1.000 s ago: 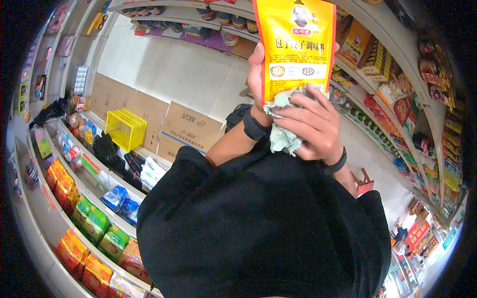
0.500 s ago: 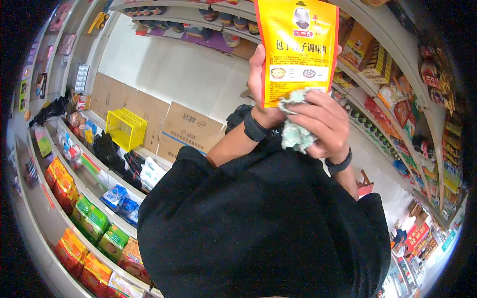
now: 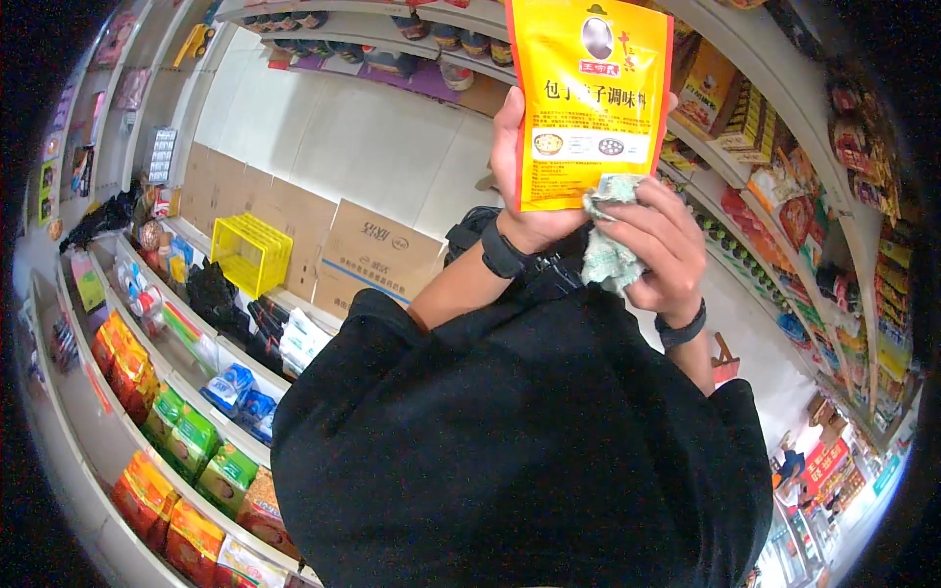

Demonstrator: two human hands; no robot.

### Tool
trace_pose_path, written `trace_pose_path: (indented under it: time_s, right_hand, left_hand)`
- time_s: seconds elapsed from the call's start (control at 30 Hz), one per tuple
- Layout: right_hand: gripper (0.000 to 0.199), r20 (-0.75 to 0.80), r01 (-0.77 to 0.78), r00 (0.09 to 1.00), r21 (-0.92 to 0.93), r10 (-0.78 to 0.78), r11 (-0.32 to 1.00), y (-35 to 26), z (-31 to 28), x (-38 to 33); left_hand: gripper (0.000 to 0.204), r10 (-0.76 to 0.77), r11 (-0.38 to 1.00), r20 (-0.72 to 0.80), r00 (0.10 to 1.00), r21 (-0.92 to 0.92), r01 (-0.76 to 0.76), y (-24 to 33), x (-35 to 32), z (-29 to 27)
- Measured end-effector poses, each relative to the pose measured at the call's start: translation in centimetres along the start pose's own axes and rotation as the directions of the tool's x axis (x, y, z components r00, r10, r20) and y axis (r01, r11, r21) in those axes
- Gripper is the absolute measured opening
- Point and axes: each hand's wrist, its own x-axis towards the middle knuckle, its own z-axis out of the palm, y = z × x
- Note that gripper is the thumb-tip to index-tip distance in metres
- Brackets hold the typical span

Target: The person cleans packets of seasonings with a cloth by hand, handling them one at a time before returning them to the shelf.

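Observation:
A flat yellow seasoning packet (image 3: pixel 588 108) with an orange-red edge is held upright at the top of the head view. My left hand (image 3: pixel 524 181) grips it from behind, with the thumb along its left edge and fingertips showing past the right edge. My right hand (image 3: pixel 667 245) is closed on a crumpled pale green-and-white cloth (image 3: pixel 613 257). The cloth's upper part lies against the packet's lower right corner. Both wrists wear dark bands.
Shelves of colourful packets (image 3: pixel 186 431) curve along the left. More stocked shelves (image 3: pixel 774 186) run down the right. A yellow plastic basket (image 3: pixel 251 255) stands by flattened cardboard (image 3: pixel 377 257) behind my left arm. Jars (image 3: pixel 461 44) line a shelf at the top.
My right hand and the cloth have shifted rightward along the packet's lower edge, toward its right corner. The packet stays nearly in place in my left hand.

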Motion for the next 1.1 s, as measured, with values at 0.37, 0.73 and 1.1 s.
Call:
trace_pose_path:
  time_s: [0.37, 0.73, 1.1]
  right_hand:
    - [0.032, 0.017, 0.001, 1.0, 0.118, -0.003, 0.993, -1.1, 2.0, 1.9]
    - [0.034, 0.033, -0.06, 0.998, 0.092, 0.057, 0.994, -1.2, 1.8, 1.4]
    - [0.034, 0.087, -0.076, 0.994, 0.113, 0.066, 0.991, -0.2, 1.4, 0.1]
  left_hand:
    - [0.088, -0.025, 0.969, -0.113, 0.993, 0.24, 0.052, 0.6, 0.8, -1.5]
    - [0.087, 0.005, 0.987, -0.044, 0.999, 0.163, 0.002, 0.7, 0.9, -1.1]
    - [0.059, 0.031, 0.999, 0.026, 0.999, -0.011, -0.031, 1.1, 0.4, -1.4]
